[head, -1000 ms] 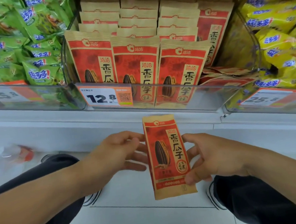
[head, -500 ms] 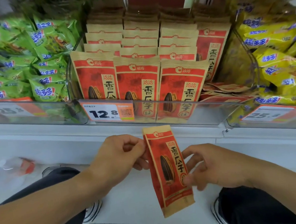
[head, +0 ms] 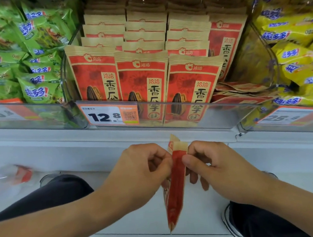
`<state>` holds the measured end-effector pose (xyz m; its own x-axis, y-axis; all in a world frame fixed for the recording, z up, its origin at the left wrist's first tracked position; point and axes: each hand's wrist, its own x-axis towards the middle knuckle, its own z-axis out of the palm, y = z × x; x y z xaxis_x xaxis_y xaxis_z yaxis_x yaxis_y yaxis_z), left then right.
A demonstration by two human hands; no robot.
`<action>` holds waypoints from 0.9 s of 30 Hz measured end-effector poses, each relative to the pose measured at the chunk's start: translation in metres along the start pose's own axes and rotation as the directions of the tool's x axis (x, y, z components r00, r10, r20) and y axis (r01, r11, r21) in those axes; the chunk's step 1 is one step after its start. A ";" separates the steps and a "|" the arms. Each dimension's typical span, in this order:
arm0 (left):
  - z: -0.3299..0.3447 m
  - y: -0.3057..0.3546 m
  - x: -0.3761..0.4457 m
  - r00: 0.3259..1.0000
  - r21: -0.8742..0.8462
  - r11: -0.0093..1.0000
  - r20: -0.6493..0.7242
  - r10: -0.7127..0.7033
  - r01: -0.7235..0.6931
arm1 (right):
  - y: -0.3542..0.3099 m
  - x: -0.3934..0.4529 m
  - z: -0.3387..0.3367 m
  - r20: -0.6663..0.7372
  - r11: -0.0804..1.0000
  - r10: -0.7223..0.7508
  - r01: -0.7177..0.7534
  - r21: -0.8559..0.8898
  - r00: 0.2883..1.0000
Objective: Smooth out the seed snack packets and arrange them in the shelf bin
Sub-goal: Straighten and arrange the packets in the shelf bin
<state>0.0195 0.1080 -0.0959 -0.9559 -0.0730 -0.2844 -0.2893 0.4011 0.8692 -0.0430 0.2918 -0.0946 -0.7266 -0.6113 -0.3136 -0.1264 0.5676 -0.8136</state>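
Note:
A red and tan seed packet (head: 175, 185) hangs edge-on below the shelf, so only its narrow side shows. My left hand (head: 143, 170) pinches its upper left side and my right hand (head: 213, 166) pinches its upper right side, thumbs near the top seal. Above, the clear shelf bin (head: 219, 115) holds several rows of the same seed packets (head: 141, 77) standing upright. At the bin's right, a few packets (head: 239, 90) lie flat and crumpled.
Green snack bags (head: 29, 60) fill the bin on the left, yellow snack bags (head: 299, 49) the bin on the right. A 12.8 price tag (head: 110, 115) hangs on the bin's front. My knees and shoes are below, on a white tiled floor.
The packet has turned from facing me to edge-on, and both hands have closed in together on its top. The view has tilted up toward the shelf.

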 end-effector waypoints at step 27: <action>0.008 -0.013 -0.004 0.906 0.271 0.958 0.378 -0.191 0.089 | -0.001 -0.003 0.006 0.120 0.968 0.250 -0.246 -0.049 0.961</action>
<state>0.0276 0.1109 -0.1090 -0.7912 0.2025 -0.5771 -0.3490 0.6253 0.6980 -0.0369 0.2900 -0.0955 -0.6490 -0.5115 -0.5632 0.0229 0.7268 -0.6864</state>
